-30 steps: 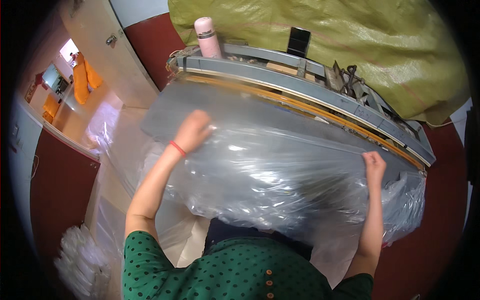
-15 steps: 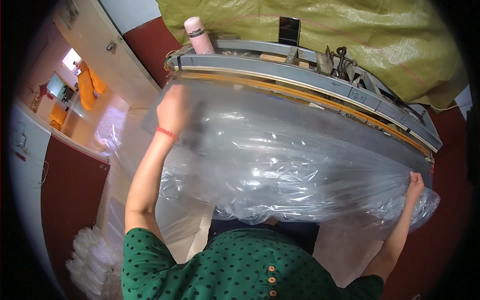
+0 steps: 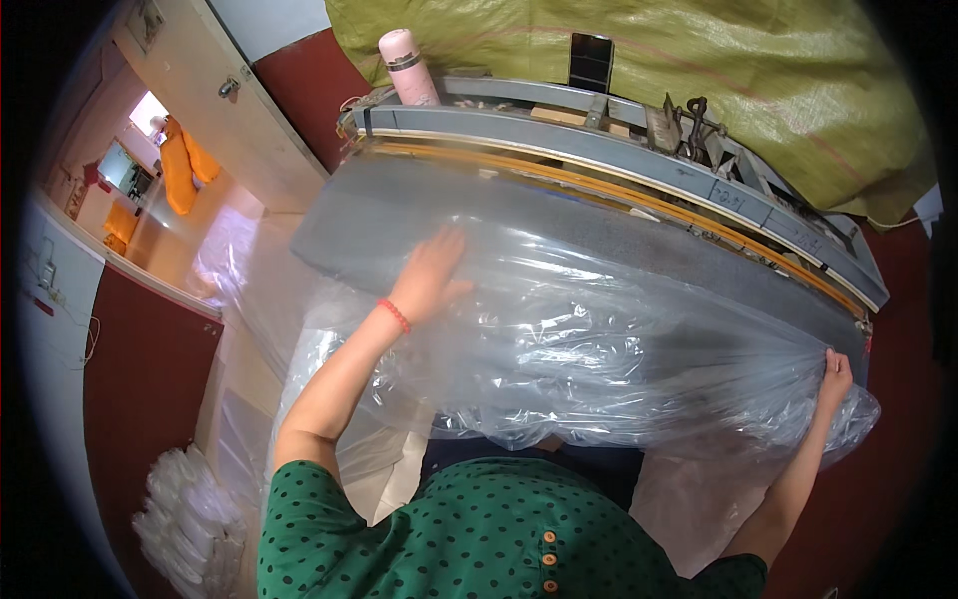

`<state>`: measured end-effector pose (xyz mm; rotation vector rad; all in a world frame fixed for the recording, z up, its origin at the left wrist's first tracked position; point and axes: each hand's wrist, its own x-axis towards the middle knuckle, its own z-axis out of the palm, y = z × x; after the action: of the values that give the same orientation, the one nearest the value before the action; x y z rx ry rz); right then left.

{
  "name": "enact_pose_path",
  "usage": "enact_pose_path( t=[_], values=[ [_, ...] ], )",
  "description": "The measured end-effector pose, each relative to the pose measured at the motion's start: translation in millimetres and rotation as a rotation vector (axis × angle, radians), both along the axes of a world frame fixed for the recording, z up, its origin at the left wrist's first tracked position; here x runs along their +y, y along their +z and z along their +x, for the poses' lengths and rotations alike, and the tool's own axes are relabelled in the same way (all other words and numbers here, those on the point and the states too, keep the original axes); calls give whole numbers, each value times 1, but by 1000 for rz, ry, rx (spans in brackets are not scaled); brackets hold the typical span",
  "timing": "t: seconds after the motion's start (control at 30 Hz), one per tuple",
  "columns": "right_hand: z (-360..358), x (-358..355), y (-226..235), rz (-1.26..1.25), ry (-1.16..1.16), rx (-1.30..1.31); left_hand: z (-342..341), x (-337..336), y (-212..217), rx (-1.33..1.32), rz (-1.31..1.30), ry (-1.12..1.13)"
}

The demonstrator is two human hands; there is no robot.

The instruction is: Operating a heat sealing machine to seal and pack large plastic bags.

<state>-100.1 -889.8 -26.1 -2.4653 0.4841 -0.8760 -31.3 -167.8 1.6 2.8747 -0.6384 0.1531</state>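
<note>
Clear plastic film (image 3: 569,339) is spread over the grey padded work surface (image 3: 374,205) in front of me and hangs in folds over its near edge. My left hand (image 3: 431,275), with a red bead bracelet on the wrist, lies on the left part of the film, fingers spread and slightly blurred. At the right end my right hand (image 3: 837,374) is closed in a pinch on the film. Creases fan out from that grip toward the middle. A bunched end of film puffs out beyond the right hand.
Behind the surface runs a long grey metal sealing frame (image 3: 559,135) with orange strips (image 3: 599,190). A pink flask (image 3: 407,68) and a dark phone (image 3: 590,63) stand at the back against yellow-green woven sheeting (image 3: 738,60). Bundled plastic (image 3: 190,514) lies lower left, near an open door (image 3: 235,95).
My left hand has moved from the far left corner of the surface rightward and nearer, onto the film, and its fingers have opened. My right hand keeps its pinch on the film.
</note>
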Motion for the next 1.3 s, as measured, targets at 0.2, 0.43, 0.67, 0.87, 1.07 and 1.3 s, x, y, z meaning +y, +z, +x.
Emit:
enact_pose_path(
  t=[0.2,0.43,0.67,0.87,1.07,1.3],
  values=[
    [-17,-3,-1,113,-10,-65,37,0,-1,-155,-71,55],
    [-47,3,5,301,-75,-258,61,-1,2,-287,-230,280],
    [3,-17,19,771,-139,-442,100,-16,-9,-354,-1211,319],
    [110,22,-27,400,36,-471,175,16,-48,-454,-1020,591],
    [132,16,-21,427,-76,-403,203,2,-52,-406,-1204,550],
    [128,28,-3,542,-114,-479,207,19,-55,-459,-1300,710]
  ],
)
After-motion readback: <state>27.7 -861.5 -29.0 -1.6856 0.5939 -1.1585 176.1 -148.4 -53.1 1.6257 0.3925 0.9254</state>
